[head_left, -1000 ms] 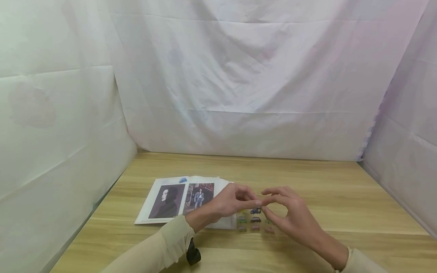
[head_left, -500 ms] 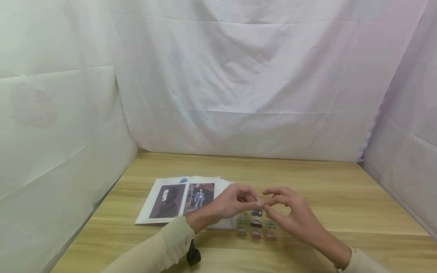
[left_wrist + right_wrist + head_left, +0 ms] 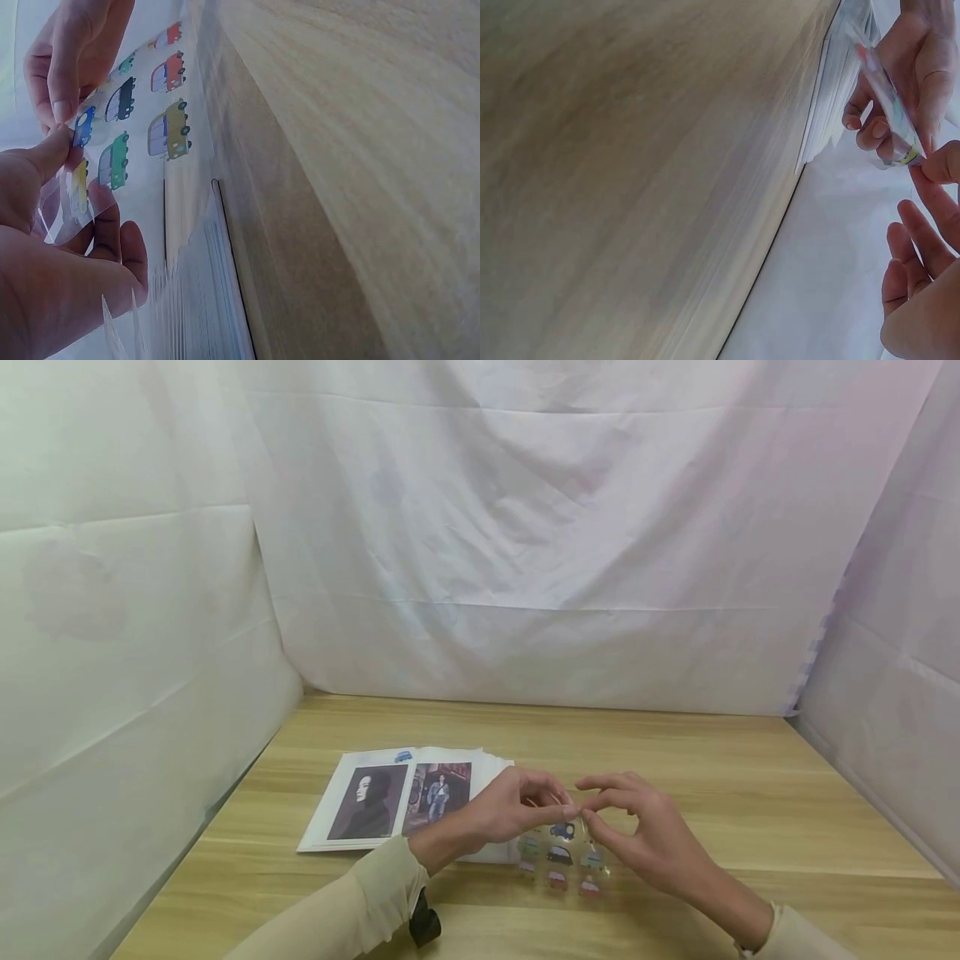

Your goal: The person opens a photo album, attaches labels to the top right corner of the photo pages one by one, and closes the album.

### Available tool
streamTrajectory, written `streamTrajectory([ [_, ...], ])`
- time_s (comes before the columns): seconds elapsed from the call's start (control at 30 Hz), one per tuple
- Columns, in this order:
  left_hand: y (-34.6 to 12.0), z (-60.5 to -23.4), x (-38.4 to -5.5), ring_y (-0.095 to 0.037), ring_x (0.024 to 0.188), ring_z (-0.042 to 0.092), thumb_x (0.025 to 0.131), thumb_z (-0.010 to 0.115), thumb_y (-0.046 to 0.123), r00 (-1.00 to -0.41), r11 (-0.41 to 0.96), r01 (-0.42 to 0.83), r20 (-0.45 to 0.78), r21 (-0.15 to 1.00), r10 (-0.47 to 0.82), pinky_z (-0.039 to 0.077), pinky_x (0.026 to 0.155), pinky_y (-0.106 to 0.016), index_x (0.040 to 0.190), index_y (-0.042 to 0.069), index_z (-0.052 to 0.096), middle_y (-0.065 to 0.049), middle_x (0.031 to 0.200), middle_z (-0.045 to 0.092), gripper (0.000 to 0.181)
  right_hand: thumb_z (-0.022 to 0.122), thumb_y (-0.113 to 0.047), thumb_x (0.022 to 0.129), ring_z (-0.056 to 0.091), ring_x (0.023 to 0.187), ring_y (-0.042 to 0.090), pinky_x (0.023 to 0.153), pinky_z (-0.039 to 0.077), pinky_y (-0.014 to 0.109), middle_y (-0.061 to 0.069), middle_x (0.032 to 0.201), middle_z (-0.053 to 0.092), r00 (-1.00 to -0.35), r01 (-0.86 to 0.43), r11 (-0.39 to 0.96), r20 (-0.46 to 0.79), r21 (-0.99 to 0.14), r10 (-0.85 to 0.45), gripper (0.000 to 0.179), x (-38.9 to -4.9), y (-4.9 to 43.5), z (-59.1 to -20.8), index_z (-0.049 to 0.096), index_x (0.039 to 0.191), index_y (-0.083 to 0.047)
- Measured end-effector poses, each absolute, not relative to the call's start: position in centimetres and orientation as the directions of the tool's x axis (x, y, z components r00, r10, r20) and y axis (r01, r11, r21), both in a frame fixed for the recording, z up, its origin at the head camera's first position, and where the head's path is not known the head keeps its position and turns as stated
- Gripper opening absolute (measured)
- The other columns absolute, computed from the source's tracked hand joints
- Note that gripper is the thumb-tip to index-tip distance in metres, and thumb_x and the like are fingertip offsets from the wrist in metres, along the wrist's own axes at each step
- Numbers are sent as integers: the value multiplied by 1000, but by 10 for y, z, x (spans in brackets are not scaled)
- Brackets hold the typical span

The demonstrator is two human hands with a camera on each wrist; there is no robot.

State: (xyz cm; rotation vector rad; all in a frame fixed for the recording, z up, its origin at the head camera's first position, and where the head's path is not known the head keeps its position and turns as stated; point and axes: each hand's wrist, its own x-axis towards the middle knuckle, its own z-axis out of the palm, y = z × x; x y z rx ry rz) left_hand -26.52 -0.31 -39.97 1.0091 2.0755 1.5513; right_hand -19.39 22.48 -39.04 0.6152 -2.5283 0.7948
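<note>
A clear sticker sheet (image 3: 559,855) with rows of small colourful cars hangs below the fingertips in the head view. My left hand (image 3: 517,802) pinches its top edge between thumb and fingers, with the other fingers curled behind. From the other side, my right hand (image 3: 647,831) pinches the same edge, its thumb and index tip meeting the left thumb. In the left wrist view the sheet (image 3: 112,161) bends near the left fingers, beside a blue car and a yellow one. The right wrist view shows the sheet (image 3: 892,105) nearly edge-on. Just left of it lies an open photo album (image 3: 336,797).
The album holds a dark portrait (image 3: 367,802) and a photo of a person in denim (image 3: 437,793); a blue car sticker (image 3: 403,757) sits on its top margin. Beneath is a wooden table (image 3: 712,760), walled by white cloth (image 3: 525,527). A black object (image 3: 425,922) is at the left cuff.
The sheet's lower part has swung down and tilted, its cars shifting lower in the head view. Both hands stay nearly in place, fingertips together at the top edge.
</note>
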Motion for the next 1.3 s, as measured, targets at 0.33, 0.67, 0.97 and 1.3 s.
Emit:
streamTrajectory([
  [0.33,-3,-400,-265,-23,83,66,93,72,32,-693,171,325,112,930,712,51,67,-24,100,24,74,3,83,71,11,75,-32,91,58,112,10,73,49,29,-13,121,68,-824,-461,787,527,-410,-208,7,-196,228,-393,71,92,-37],
  [0.67,-4,-401,-264,-10,91,68,95,69,38,-706,189,302,86,934,703,56,80,-28,101,27,74,5,96,73,13,75,-27,92,57,114,10,77,49,34,-13,120,67,-846,-408,806,510,-429,-156,10,-198,234,-392,71,92,-36],
  [0.97,-4,-401,-264,-10,90,68,95,70,36,-725,210,281,64,937,686,55,79,-27,102,25,73,6,95,73,14,73,-28,93,58,113,11,76,48,33,-13,117,68,-842,-395,813,522,-428,-135,8,-200,239,-395,70,91,-35],
  [1.3,0,-403,-266,-17,83,68,93,73,32,-754,212,270,69,939,654,53,70,-25,99,23,75,6,89,72,12,73,-23,92,60,111,14,75,48,29,-9,115,69,-836,-362,834,541,-416,-94,10,-203,245,-395,69,89,-31],
])
